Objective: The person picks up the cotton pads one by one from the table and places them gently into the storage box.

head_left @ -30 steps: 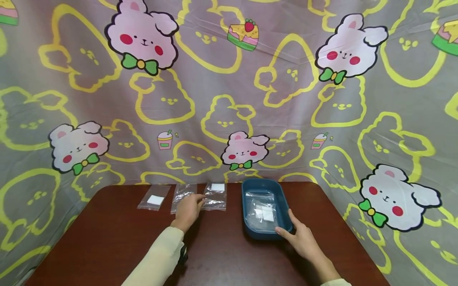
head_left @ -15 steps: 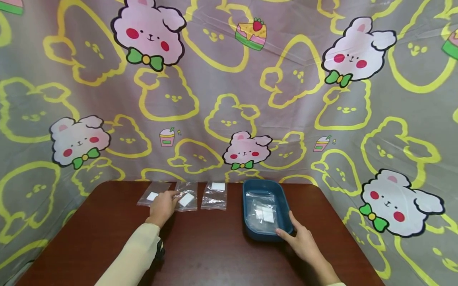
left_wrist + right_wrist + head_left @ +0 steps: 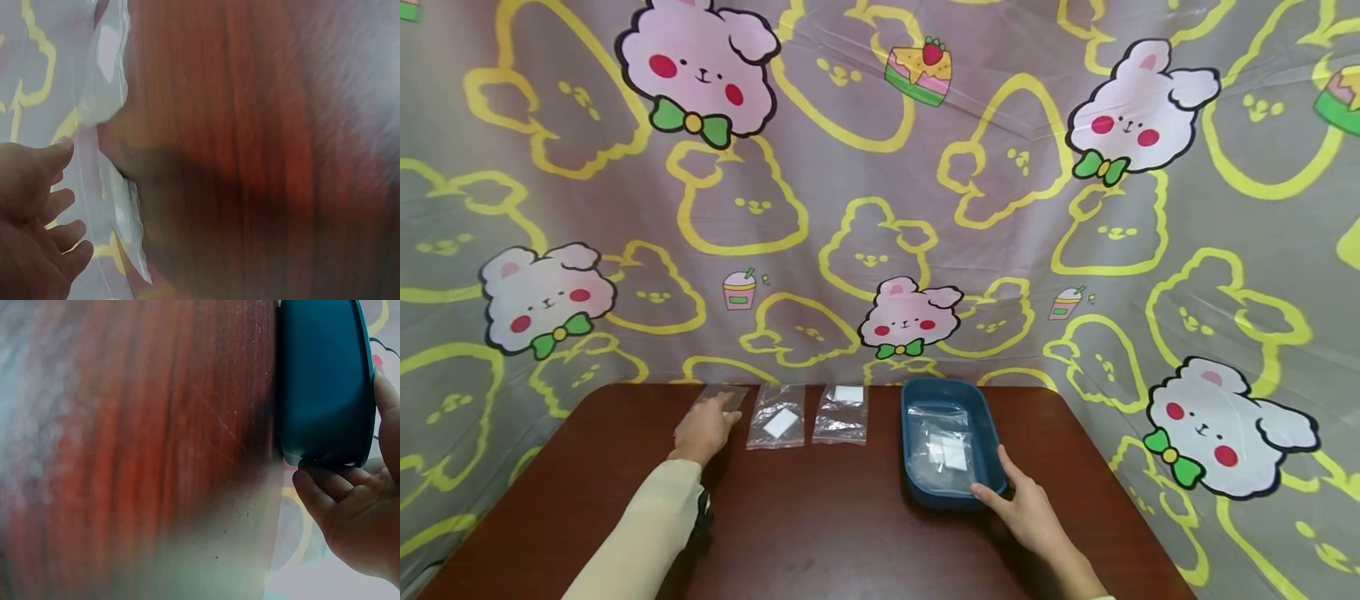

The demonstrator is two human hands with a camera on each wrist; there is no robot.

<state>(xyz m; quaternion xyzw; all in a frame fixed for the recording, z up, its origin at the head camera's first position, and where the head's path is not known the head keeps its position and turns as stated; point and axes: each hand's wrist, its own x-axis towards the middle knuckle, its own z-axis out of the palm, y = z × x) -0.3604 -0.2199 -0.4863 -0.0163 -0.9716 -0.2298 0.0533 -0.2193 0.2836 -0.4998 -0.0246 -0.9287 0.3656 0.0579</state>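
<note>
Leftward has moved the left hand [image 3: 703, 428], now over the leftmost clear bag [image 3: 733, 395] on the table [image 3: 820, 525]; it is relaxed and grasps nothing; the right hand [image 3: 1024, 505] holds the near right corner of the blue tub [image 3: 987, 446], where bagged white pieces [image 3: 949, 452] lie.

Bare surface [image 3: 820, 533] is stretching between the left hand [image 3: 702, 429] and the right hand [image 3: 1021, 504], and a narrow strip is running between the flat bags [image 3: 839, 421] and the tub [image 3: 938, 502] — whose walls are standing in the way, while the curtain [image 3: 820, 192] is closing off the far edge.
</note>
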